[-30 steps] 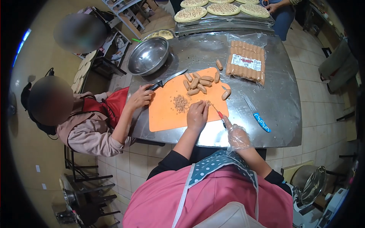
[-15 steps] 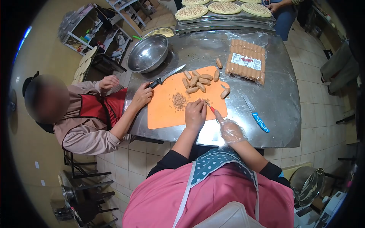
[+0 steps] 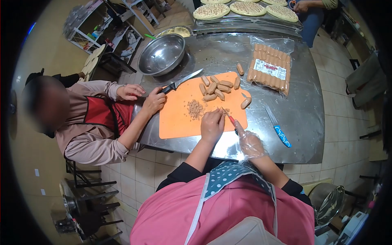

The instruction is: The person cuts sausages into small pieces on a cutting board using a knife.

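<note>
My left hand [image 3: 213,124] rests on the orange cutting board [image 3: 175,130], fingers bent and pressed together; whatever is under them is hidden. My right hand [image 3: 251,145], in a clear plastic glove, grips a small red-handled knife [image 3: 232,119]. Its blade points at my left fingertips, beside a few small bits of sausage. A pile of finely diced sausage [image 3: 195,110] lies left of my left hand. Beyond it sit several short sausage pieces [image 3: 212,87]. One cut sausage piece [image 3: 246,102] is at the board's right corner, and another [image 3: 240,69] lies just off the board.
At left, a co-worker's hand [image 3: 154,102] holds a black-handled knife [image 3: 175,85] at the board's edge. A steel bowl [image 3: 161,57], a sausage pack [image 3: 269,67] and a blue-handled knife [image 3: 281,136] are on the steel table [image 3: 302,102]. Topped flatbreads [image 3: 248,8] stand behind.
The co-worker's free hand has come forward and down to the table edge. My knife has shifted slightly at my left fingertips. The whole view has shifted a little.
</note>
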### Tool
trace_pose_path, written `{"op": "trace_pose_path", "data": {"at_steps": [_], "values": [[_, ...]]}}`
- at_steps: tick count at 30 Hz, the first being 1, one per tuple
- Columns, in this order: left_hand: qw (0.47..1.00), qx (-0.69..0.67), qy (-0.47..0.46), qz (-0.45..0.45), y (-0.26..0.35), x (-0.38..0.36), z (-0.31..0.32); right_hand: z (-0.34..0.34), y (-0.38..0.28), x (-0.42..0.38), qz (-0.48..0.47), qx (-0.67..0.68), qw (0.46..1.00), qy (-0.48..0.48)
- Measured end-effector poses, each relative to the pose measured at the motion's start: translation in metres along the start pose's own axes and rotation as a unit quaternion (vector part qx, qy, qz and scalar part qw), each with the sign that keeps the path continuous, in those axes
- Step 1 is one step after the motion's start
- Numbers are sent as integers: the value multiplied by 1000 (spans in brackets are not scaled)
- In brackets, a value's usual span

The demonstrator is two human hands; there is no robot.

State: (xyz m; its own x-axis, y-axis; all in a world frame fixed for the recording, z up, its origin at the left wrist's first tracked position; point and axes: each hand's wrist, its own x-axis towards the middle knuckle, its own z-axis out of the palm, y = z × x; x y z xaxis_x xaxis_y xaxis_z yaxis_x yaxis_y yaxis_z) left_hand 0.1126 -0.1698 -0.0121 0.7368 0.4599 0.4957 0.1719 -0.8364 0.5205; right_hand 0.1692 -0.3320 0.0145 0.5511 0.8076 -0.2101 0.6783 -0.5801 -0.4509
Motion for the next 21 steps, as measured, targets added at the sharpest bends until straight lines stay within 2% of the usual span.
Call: {"op": "trace_pose_path", "data": {"at_steps": [2, 8, 10, 12, 17, 19, 21], "values": [[999, 9, 33, 27, -2, -1, 3, -2, -2, 6, -1, -1, 1000, -9], [999, 13, 31, -11, 2, 0, 2, -7, 5, -13, -42, -17, 999, -12], [1000, 11, 19, -15, 2, 0, 1, -20, 4, -34, -50, 57, 997, 15], [1000, 9, 6, -19, 2, -1, 0, -22, 8, -45, -63, 46, 997, 15], [999, 38, 12, 27, 2, -5, -1, -7, 17, -37, -54, 60, 997, 16], [999, 42, 16, 25, 0, -6, 1, 1, 16, -30, -47, 100, 990, 84], [998, 48, 21, 22, 0, -7, 0, 3, 15, -23, -59, 95, 990, 81]]}}
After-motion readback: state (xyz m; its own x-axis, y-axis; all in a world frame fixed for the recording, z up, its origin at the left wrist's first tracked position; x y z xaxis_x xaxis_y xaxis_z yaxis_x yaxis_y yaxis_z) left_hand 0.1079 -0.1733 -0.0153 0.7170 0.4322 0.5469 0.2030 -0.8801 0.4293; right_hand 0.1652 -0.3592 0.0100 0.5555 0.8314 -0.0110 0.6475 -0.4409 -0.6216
